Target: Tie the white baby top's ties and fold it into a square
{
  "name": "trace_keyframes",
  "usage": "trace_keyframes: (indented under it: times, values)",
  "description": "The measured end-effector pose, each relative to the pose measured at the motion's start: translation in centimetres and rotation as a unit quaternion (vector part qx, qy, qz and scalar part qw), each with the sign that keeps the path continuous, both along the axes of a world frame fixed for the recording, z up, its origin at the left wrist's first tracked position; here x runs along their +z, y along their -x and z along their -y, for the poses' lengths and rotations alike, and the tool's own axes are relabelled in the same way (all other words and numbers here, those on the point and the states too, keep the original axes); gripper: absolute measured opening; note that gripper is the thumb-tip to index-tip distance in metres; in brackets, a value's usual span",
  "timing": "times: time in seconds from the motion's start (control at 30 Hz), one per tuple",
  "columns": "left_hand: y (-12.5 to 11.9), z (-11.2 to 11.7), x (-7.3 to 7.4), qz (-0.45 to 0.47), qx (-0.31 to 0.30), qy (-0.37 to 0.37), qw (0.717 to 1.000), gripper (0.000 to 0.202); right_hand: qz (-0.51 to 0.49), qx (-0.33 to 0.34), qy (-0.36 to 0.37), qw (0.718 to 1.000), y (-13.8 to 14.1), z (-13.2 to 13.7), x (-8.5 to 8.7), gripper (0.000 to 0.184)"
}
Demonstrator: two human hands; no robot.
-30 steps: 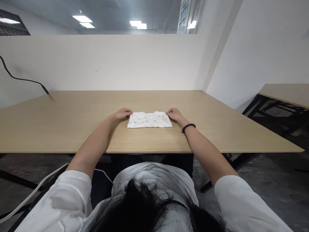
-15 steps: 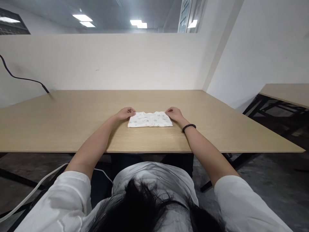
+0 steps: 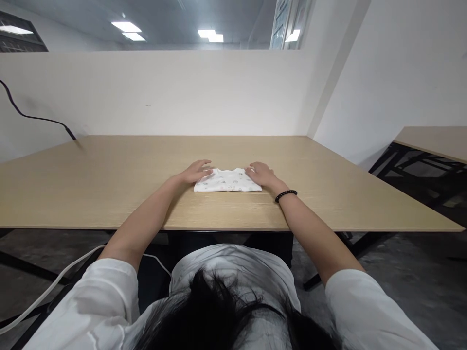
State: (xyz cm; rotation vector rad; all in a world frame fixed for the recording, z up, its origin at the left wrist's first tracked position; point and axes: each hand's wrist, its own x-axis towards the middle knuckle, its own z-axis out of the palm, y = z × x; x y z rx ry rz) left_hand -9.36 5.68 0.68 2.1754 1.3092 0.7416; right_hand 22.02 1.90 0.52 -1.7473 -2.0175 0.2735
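Note:
A small white garment with a scattered print (image 3: pixel 228 181), folded into a flat wide shape, lies in front of me. Its neckline dips at the middle of the far edge. My left hand (image 3: pixel 197 171) rests at the garment's far left corner, fingers spread and thumb over the cloth. At the far right corner is my right hand (image 3: pixel 261 174), its fingers also apart and its thumb side on the fabric. Both hands cover parts of the corners. A black beaded bracelet (image 3: pixel 286 195) circles my right wrist.
The garment lies on a wooden table (image 3: pixel 127 160) near its front edge. Behind the table rises a white wall (image 3: pixel 226 92). A black cable (image 3: pixel 44 118) reaches the table's far left. Another table (image 3: pixel 438 141) stands at the right. A white cord (image 3: pixel 54 282) hangs at the lower left.
Both hands have opened from a pinch at the garment's far corners. Their fingers now spread and lie further inward over the cloth. The garment stays almost in place.

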Motion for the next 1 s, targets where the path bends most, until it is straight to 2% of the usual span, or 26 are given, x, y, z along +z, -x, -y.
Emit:
trace_keyframes:
  times: [0.13,0.27,0.4,0.47,0.53,0.6,0.7,0.8,0.9,1.0]
  values:
    - [-0.2,0.5,0.0,-0.132,-0.036,0.055,0.989,0.074,0.039,0.015,0.106,0.994,0.2,0.3,-0.4,0.066]
    - [-0.4,0.9,0.1,-0.198,-0.012,0.026,0.980,0.076,0.073,-0.013,0.125,0.989,0.0,0.3,-0.4,0.074]
    - [-1.7,1.6,0.7,-0.180,0.008,-0.080,0.980,0.075,0.091,-0.005,0.023,0.996,0.8,0.6,0.2,0.071]
    - [-3.2,2.4,0.8,-0.136,0.008,-0.142,0.981,0.074,0.091,-0.002,-0.047,0.995,2.1,0.9,0.6,0.067]
    - [-5.1,3.3,0.5,-0.099,0.004,-0.171,0.980,0.073,0.089,0.003,-0.098,0.991,3.9,1.1,0.7,0.065]
    - [-6.9,4.1,-0.2,-0.093,-0.008,-0.157,0.983,0.071,0.089,0.024,-0.109,0.990,5.7,1.3,0.3,0.063]
    - [-8.2,4.6,-1.4,-0.130,-0.027,-0.088,0.987,0.068,0.098,0.055,-0.027,0.993,7.2,1.3,-0.7,0.062]
    - [-8.1,4.5,-2.0,-0.169,-0.027,-0.026,0.985,0.072,0.106,0.056,0.061,0.991,7.0,1.1,-1.5,0.064]
    - [-7.7,4.2,-1.9,-0.186,-0.018,-0.003,0.982,0.078,0.107,0.053,0.080,0.990,6.5,1.0,-1.6,0.068]
    - [-7.5,3.8,-2.0,-0.187,0.016,0.003,0.982,0.087,0.103,0.033,0.088,0.990,6.2,0.9,-1.5,0.072]
